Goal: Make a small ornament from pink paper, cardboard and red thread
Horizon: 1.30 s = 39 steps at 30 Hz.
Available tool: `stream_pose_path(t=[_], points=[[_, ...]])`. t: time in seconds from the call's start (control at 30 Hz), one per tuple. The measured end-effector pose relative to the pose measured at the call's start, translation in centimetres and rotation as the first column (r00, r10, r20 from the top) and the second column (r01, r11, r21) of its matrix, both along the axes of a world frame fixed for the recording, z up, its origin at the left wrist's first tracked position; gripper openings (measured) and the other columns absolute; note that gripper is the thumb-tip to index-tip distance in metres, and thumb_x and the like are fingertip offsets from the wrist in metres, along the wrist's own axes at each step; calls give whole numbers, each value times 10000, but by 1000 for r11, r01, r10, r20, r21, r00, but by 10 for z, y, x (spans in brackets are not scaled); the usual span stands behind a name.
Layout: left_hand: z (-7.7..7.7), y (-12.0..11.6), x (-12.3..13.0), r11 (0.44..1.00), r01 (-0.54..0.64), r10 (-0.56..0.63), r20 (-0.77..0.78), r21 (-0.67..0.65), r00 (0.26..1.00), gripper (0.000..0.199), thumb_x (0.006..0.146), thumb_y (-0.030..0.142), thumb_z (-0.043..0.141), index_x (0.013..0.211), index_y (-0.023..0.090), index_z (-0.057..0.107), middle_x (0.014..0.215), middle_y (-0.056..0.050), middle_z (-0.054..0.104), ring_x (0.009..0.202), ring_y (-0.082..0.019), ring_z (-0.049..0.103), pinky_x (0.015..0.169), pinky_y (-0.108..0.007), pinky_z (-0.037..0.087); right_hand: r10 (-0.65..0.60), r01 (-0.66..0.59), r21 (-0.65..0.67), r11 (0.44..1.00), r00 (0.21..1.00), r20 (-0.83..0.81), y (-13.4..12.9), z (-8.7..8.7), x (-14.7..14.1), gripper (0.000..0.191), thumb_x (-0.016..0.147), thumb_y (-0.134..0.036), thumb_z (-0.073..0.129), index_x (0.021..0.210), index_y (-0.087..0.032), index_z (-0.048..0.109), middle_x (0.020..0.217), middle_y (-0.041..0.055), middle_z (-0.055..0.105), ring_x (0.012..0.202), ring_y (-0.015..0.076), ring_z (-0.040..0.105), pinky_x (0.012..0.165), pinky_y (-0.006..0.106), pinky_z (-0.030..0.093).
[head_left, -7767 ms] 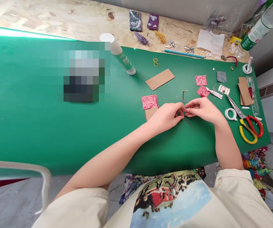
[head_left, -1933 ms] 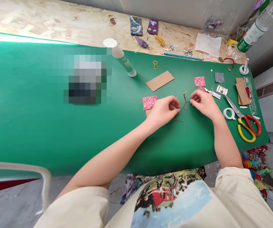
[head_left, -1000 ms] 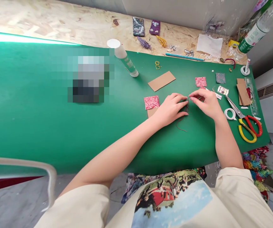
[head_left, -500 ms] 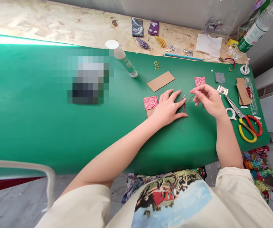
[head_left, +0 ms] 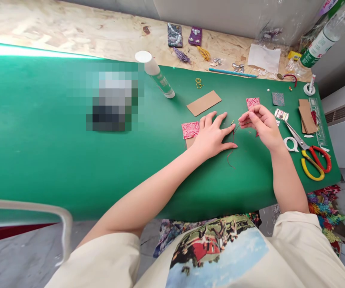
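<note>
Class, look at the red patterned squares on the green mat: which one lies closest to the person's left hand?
The red patterned square just left of the left hand, lying over a brown card piece. The other red square lies farther off, beyond the right hand.

Thin dark-red cord, limp and curved, trailing across green mat, upper end lifted

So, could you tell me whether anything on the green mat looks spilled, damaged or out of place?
Nothing stands out. The glue stick lies on its side, capped, and the scissors lie shut near the right hand, which pinches a red cord.
</note>
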<state>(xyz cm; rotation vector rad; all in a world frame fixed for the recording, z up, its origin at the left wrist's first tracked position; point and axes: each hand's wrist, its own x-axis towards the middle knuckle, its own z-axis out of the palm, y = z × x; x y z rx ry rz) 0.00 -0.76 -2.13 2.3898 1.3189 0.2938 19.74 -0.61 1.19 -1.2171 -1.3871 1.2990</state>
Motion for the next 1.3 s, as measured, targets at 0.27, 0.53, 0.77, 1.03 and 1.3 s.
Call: stream_pose_path(t=[0.27,0.53,0.77,1.03,1.3], points=[[3,-1,2,1000,-7,7,-27,3,1000,691,789,526,807,1403,253,647,1621,-215,411,1484,-528,319,1146,-705,277,-52,56,53,997,997,-61,1,-2,-2,504,789,-700,719,888,-240,541,847,-5,712,807,137,695,833,297,612],[12,-2,6,999,11,-7,-100,45,995,692,795,536,794,1401,235,649,1650,-198,370,1529,-518,268,1221,-712,192,-86,110,126,986,980,-179,4,-9,-3,422,798,-612,768,854,-226,608,792,-33,740,747,100,712,798,236,614],[14,-3,8,997,34,-26,-110,71,994,685,820,538,763,1411,215,639,1652,-200,361,1540,-559,189,1206,-794,89,-149,179,144,973,969,-196,9,-12,-1,436,765,-626,786,839,-230,620,781,-38,746,733,109,714,803,262,628],[8,-3,4,1000,-2,4,-68,25,998,700,814,570,755,1425,254,625,1662,-197,344,1548,-551,173,1201,-794,56,-196,220,148,964,968,-160,14,-13,2,469,706,-627,827,830,-217,634,712,-50,727,646,91,689,652,212,601],[8,-4,6,999,-28,27,-52,-16,998,687,824,551,760,1432,268,616,1681,-188,310,1556,-530,169,1211,-757,80,-231,204,214,955,967,111,9,-17,3,434,831,-632,710,911,-206,693,857,16,770,515,75,625,449,193,496]])
